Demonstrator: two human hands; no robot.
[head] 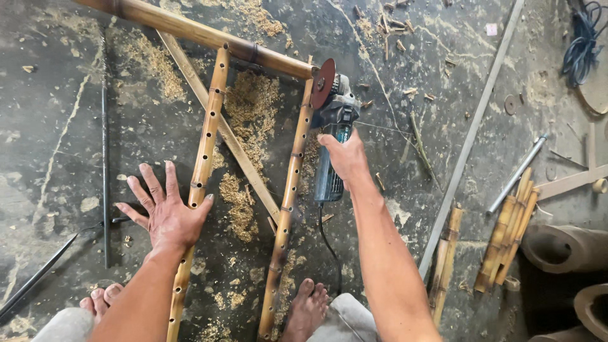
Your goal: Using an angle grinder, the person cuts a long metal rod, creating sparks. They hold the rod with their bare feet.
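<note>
Sawdust [250, 104], drilled bamboo pole [204, 152], red-disc grinder [330, 136]

Surface: dark concrete floor [76, 126], stained.
Landmark: bamboo frame [206, 152], flat on floor.
Within frame: sawdust piles [250, 107].
Right of frame: bamboo offcuts [510, 234], metal rod [516, 174].
Left of frame: thin dark bar [104, 145].

Soft, even daylight falls on the floor [76, 126] in front of me, bright enough to show every scrap of sawdust [253, 107]. Shadows are faint and short; my left hand [166, 212] casts only a thin dark edge beneath it. The floor has a dull grey sheen, no hard glare. Everything looks sharp, with the lens bending straight lines slightly near the edges and the lower right corner darker.
</note>
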